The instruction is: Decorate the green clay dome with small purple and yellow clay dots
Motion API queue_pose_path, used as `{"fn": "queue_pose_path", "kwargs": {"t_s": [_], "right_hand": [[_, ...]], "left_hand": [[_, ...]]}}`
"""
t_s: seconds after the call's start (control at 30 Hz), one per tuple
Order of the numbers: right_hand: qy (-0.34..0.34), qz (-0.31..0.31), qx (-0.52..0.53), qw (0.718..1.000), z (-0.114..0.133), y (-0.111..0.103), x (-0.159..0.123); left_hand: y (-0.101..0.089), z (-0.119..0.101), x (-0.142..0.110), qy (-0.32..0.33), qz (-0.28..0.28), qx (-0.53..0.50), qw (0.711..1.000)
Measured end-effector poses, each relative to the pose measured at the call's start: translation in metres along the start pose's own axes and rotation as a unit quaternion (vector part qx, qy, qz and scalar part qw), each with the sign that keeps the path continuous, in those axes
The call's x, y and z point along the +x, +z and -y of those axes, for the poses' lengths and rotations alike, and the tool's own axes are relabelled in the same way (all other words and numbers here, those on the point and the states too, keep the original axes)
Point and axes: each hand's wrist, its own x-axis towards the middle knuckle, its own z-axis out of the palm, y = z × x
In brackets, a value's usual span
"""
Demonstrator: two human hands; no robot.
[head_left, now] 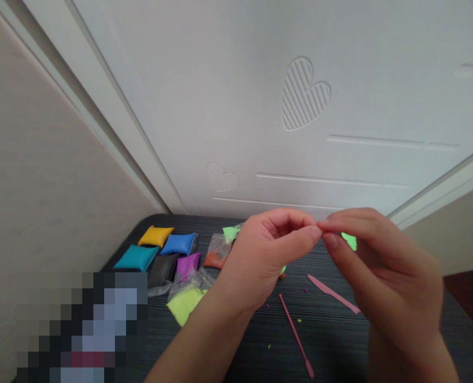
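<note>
My left hand (266, 255) and my right hand (380, 266) are raised above a dark striped table (340, 340), fingertips meeting in a pinch at the middle. What the pinched fingers hold is too small to name. A bit of bright green clay (350, 240) shows behind my right fingers, and another green speck peeks out under my left hand. Below the hands lie a thin pink stick tool (296, 336) and a pink modelling knife (334, 293).
Small clay bags lie at the table's left: yellow (155, 235), blue (179, 243), teal (136, 257), black (162, 268), purple (188, 264), orange-red (217, 258), light green (231, 232) and lime (185, 304). Tiny clay crumbs dot the table. A white panel with heart shapes (304, 96) stands behind.
</note>
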Motion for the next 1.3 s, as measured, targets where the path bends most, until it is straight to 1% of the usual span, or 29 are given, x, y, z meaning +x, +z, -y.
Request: {"fn": "queue_pose_path", "kwargs": {"t_s": [0.33,0.4,0.53,0.67,0.77,0.87,1.13,1.3], "right_hand": [[0.001,0.006,-0.043,0.999,-0.002,-0.006,0.0],[0.007,-0.001,-0.037,0.999,-0.002,-0.004,0.0],[0.045,-0.035,-0.002,0.998,-0.001,0.001,0.0],[0.052,-0.064,0.012,0.996,0.002,0.004,-0.002],[0.05,-0.077,0.018,0.996,0.003,0.005,-0.003],[0.052,-0.076,0.018,0.996,0.004,0.006,-0.004],[0.068,-0.07,0.026,0.995,0.008,0.007,-0.004],[0.069,-0.074,0.004,0.995,0.011,0.009,-0.005]], "left_hand": [[-0.001,-0.003,0.001,0.019,-0.019,0.066,0.997],[0.0,-0.004,0.0,0.036,-0.027,0.08,0.996],[0.005,-0.006,-0.003,0.081,-0.052,0.14,0.986],[0.01,-0.009,-0.007,0.141,-0.081,0.214,0.963],[0.012,-0.01,-0.01,0.193,-0.101,0.276,0.936],[0.012,-0.012,-0.011,0.231,-0.108,0.331,0.909],[0.008,-0.015,-0.012,0.275,-0.103,0.425,0.856],[0.008,-0.015,-0.014,0.293,-0.108,0.456,0.833]]}}
